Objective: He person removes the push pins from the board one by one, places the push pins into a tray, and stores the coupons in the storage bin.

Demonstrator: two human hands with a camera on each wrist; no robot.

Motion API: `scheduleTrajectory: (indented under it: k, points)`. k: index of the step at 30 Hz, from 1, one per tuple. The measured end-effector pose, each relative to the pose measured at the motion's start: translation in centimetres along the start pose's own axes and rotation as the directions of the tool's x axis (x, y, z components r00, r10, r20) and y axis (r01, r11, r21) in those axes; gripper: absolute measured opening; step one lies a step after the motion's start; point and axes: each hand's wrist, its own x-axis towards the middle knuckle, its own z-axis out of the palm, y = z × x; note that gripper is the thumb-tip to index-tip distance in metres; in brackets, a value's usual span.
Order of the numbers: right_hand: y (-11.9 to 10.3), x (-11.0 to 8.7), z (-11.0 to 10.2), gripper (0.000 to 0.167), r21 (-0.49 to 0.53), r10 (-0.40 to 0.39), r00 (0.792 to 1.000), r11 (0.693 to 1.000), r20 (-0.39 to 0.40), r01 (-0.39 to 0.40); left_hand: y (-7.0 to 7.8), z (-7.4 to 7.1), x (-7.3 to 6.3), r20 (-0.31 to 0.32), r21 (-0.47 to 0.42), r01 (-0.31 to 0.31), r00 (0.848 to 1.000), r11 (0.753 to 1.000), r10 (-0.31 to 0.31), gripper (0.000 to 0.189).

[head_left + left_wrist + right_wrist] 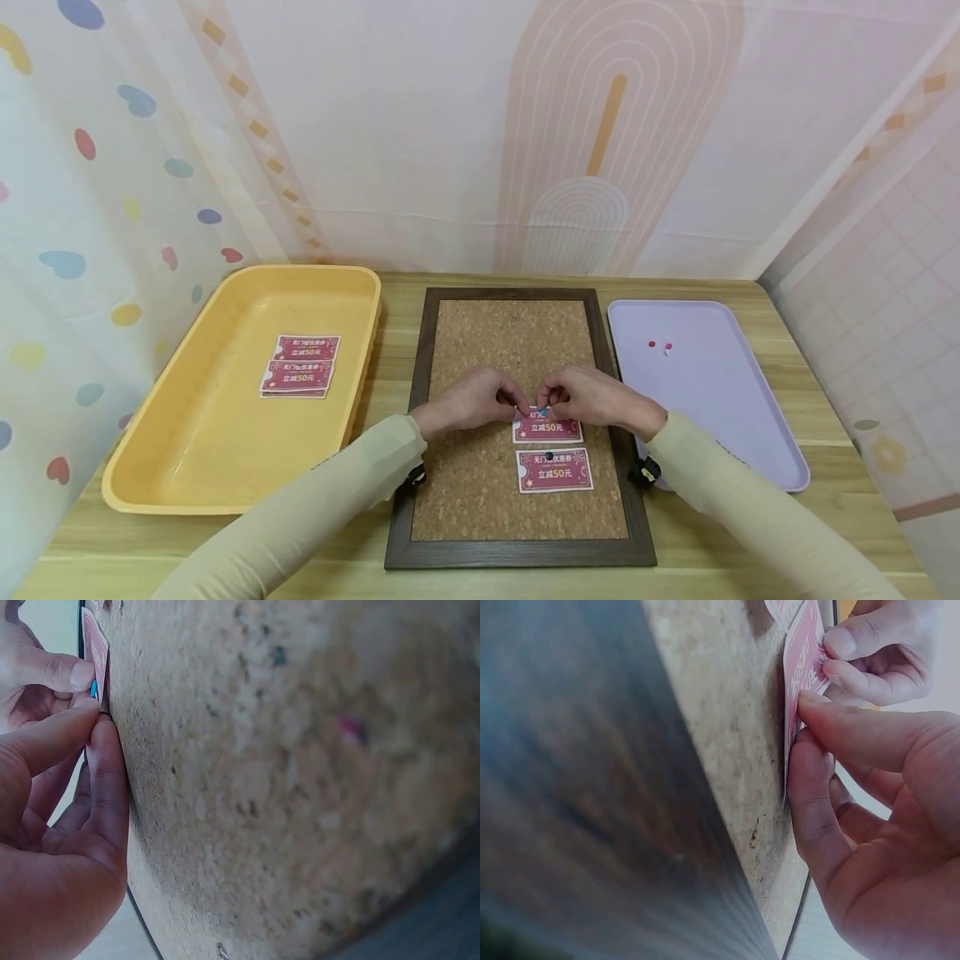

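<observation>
On the framed corkboard (510, 333), a pink printed coupon (551, 428) lies above a second coupon (555, 478), which has a dark pushpin (549, 456) at its top middle. The left hand (472, 400) pinches the upper coupon near its upper left corner with thumb and index finger. From the right, the right hand (596, 398) pinches a small blue pushpin (543, 412) at that coupon's top edge. The pin's blue side also shows between the fingertips in the left wrist view. Fingers of both hands hide part of the coupon's top edge.
A yellow tray (225, 487) stands on the left, with several pink coupons (300, 375) overlapping in it. At the right, a lilac tray (697, 400) holds a red pushpin (652, 343) and a pink one (668, 347). A dark wooden frame (517, 553) edges the corkboard.
</observation>
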Motion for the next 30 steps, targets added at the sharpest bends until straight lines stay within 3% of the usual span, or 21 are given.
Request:
scheduleTrajectory:
  k: [12,30]
  points:
    - [0.16,0.02,0.06,0.011,0.045,-0.018,1.000,0.999,0.003,0.018,-0.03,-0.02,-0.06,-0.001,0.007,0.001,1.000,1.000,-0.001,0.009]
    - [0.09,0.04,-0.06,0.012,0.020,-0.023,1.000,1.000,0.010,0.023,0.17,0.07,-0.08,-0.009,0.010,0.023,1.000,1.000,-0.023,0.008]
